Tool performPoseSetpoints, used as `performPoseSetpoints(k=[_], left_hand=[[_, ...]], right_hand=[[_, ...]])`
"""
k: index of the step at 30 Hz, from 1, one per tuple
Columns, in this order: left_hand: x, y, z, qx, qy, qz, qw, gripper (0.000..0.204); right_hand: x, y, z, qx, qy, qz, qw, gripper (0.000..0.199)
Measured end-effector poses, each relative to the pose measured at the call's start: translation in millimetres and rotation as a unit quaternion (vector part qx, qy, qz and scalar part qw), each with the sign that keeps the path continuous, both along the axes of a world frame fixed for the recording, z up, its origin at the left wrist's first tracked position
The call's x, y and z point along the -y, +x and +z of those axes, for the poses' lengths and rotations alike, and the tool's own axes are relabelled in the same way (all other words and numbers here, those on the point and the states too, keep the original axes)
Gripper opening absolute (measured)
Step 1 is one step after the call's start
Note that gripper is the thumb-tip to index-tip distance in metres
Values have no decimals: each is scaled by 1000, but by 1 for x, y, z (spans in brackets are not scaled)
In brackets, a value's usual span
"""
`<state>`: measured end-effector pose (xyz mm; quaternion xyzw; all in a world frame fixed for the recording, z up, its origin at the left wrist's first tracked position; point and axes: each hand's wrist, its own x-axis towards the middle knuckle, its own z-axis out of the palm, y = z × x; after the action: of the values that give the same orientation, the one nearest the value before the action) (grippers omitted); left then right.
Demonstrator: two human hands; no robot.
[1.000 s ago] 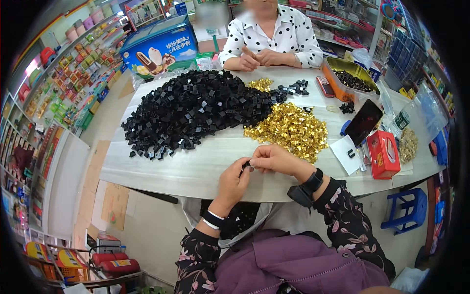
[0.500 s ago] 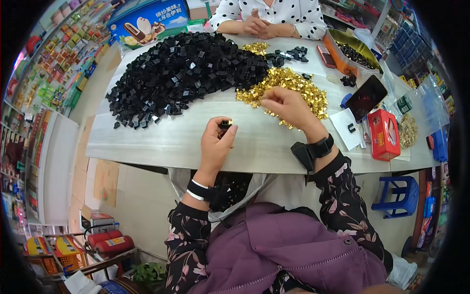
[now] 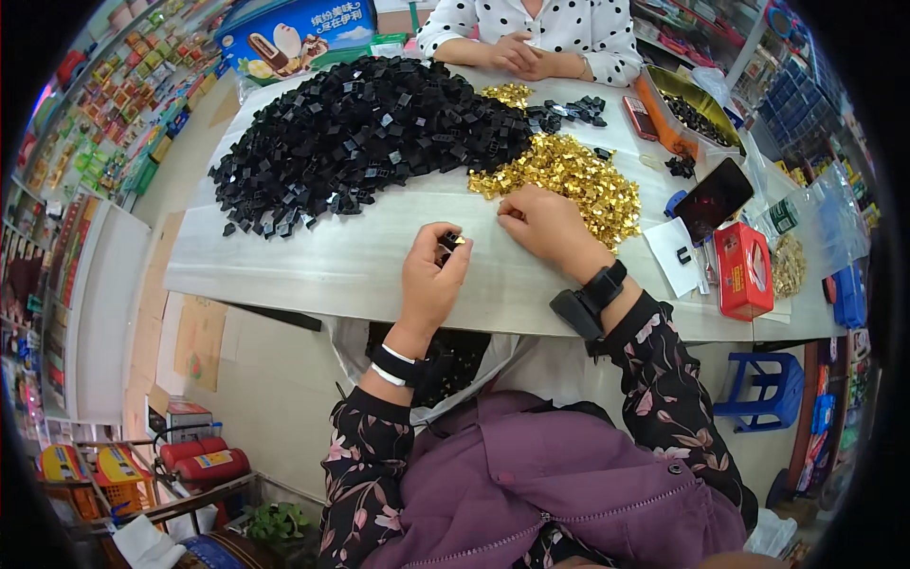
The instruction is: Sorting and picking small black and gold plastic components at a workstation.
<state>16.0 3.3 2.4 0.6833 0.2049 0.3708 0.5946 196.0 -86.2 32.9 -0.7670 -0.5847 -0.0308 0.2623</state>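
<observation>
Here, the left hand (image 3: 431,284) pinches 1 black piece (image 3: 447,245); the right hand (image 3: 552,228), near gold pieces (image 3: 578,175), has fingers (image 3: 521,200) seemingly pressed together.

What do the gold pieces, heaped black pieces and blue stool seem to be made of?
Gold pieces: probably thin metal, shiny, from their bright glints; coated plastic is possible. Heaped black pieces: likely moulded plastic, semi-gloss, judging by small blocky shapes and pale highlights. Blue stool: most likely plastic, smooth and evenly coloured.

A red tin (image 3: 744,275) sits near a phone (image 3: 714,201), a blue stool (image 3: 783,387) below.
</observation>
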Motion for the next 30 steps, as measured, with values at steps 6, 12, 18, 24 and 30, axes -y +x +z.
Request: performPoseSetpoints(k=[6, 12, 18, 24, 30], left_hand=[[-3, 3, 1, -21, 21, -5, 1000, 34], [2, 0, 11, -17, -35, -50, 998, 34], [3, 1, 9, -16, -36, -41, 998, 26], [5, -1, 12, -43, -20, -56, 997, 24], [6, -1, 12, -61, 3, -66, 996, 24]], right_hand=[[5, 11, 7, -76, 1, -42, 996, 14], [6, 5, 1, 20, 17, -6, 1000, 15], [4, 0, 3, -92, -3, 16, 996, 15], [4, 1, 3, -154, -8, 31, 988, 17], [2, 5, -3, -213, 17, 59, 975, 17]])
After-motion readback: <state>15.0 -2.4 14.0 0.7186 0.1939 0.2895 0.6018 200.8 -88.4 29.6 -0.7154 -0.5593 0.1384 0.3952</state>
